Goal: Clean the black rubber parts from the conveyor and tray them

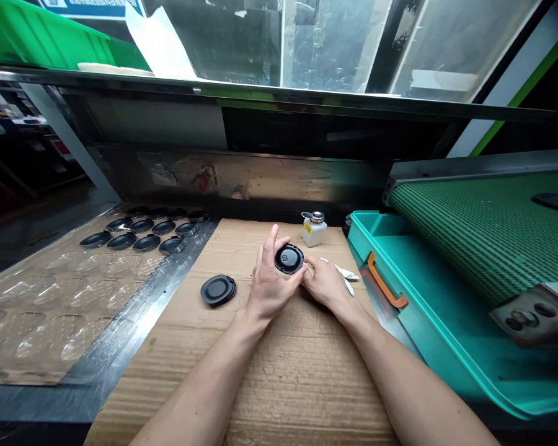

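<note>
Over the cardboard sheet point(260, 384), my left hand point(270, 284) grips a black round plastic cover point(289, 258) between thumb and fingers, its index finger pointing up. The cover is tilted so that its face with a raised rim and a central mark shows. My right hand point(324, 282) is closed, its thumb and fingertips pinching the cover's lower right edge. Left of my hands lies a small stack of similar black covers point(217, 290). Behind them stands a white dispenser bottle point(314, 231) with a metal top. White pieces point(348, 274), perhaps cloth, lie partly hidden behind my right hand.
On the left, a clear plastic blister tray point(65, 303) holds several black covers point(132, 232) in its far rows. To the right are a teal bin point(428, 322) with an orange handle point(385, 282) and a green conveyor belt point(493, 217). A metal ledge point(260, 93) crosses the back.
</note>
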Action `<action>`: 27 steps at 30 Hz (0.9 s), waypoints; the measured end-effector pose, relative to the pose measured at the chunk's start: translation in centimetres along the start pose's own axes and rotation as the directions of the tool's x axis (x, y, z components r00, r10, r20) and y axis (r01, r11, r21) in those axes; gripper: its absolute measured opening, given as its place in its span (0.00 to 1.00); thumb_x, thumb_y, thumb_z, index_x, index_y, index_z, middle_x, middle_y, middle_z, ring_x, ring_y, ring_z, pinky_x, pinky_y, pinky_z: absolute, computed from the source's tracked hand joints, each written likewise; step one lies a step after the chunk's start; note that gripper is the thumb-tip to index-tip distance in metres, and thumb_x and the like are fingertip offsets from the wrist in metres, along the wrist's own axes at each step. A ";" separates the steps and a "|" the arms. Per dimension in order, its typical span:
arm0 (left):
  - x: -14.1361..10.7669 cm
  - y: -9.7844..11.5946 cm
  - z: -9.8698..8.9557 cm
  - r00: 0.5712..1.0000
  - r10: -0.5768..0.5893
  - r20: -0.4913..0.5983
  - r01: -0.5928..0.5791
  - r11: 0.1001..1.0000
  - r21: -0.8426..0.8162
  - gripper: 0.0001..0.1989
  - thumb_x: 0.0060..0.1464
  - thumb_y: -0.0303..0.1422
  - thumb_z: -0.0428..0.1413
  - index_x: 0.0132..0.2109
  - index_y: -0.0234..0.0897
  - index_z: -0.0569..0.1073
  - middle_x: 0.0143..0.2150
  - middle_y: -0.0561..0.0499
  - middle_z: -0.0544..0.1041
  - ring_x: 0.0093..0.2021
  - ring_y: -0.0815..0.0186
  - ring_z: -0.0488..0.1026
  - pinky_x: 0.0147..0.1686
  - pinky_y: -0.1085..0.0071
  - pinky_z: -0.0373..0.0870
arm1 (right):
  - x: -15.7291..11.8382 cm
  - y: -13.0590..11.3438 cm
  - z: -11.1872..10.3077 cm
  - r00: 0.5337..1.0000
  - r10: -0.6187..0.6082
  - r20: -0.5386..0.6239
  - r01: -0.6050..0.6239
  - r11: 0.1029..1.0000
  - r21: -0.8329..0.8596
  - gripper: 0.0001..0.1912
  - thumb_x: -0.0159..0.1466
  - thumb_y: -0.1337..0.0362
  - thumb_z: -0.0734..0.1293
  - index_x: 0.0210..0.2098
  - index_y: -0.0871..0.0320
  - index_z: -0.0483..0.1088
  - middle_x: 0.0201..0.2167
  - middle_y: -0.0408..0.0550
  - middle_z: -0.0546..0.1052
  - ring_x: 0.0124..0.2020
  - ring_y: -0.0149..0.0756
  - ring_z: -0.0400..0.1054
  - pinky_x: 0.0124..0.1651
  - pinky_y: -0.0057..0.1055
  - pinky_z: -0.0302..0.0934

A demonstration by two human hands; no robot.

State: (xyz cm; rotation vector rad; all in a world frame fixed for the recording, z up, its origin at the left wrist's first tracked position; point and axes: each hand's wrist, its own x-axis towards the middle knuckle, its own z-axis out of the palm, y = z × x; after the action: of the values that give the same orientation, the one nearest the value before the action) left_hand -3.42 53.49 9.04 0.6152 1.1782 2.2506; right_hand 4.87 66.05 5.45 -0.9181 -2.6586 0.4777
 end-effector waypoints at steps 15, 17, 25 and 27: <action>3.8 -1.7 -2.8 0.972 -0.219 -0.087 0.213 0.974 -0.073 0.16 0.62 0.40 0.52 0.51 0.36 0.73 0.48 0.40 0.77 0.42 0.59 0.77 0.32 0.71 0.70 | -0.8 -0.5 -1.3 0.991 -0.127 -0.043 0.126 0.992 -0.032 0.18 0.69 0.50 0.58 0.42 0.49 0.77 0.40 0.47 0.77 0.44 0.40 0.69 0.42 0.32 0.57; 4.4 -1.6 -3.3 0.945 -0.324 -0.053 0.308 0.932 -0.192 0.17 0.65 0.41 0.47 0.50 0.34 0.71 0.46 0.38 0.78 0.38 0.59 0.77 0.30 0.70 0.69 | -0.8 0.0 -2.3 0.987 -0.082 -0.137 0.062 0.988 -0.142 0.15 0.67 0.54 0.60 0.45 0.50 0.76 0.44 0.49 0.76 0.48 0.44 0.67 0.44 0.33 0.57; 4.5 -1.7 -3.3 0.894 -0.443 0.062 0.440 0.845 -0.305 0.17 0.66 0.37 0.42 0.50 0.29 0.69 0.45 0.34 0.77 0.35 0.58 0.77 0.30 0.69 0.70 | 0.4 2.2 -3.2 0.996 -0.022 -0.082 0.020 0.999 -0.026 0.11 0.66 0.63 0.61 0.44 0.56 0.74 0.37 0.51 0.77 0.39 0.41 0.70 0.41 0.32 0.58; 4.2 -2.0 -3.0 0.890 -0.443 0.108 0.453 0.832 -0.320 0.16 0.66 0.36 0.43 0.49 0.30 0.70 0.45 0.35 0.77 0.36 0.59 0.77 0.32 0.68 0.71 | 0.2 0.6 -2.5 0.961 -0.146 -0.236 0.184 0.971 0.150 0.13 0.69 0.62 0.60 0.46 0.57 0.73 0.39 0.50 0.76 0.40 0.38 0.70 0.42 0.30 0.60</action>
State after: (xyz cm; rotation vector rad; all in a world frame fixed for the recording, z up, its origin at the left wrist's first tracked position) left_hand -7.97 55.31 6.48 0.2021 0.7872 1.9572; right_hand 5.98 67.19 7.45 -0.6503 -2.4206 0.5201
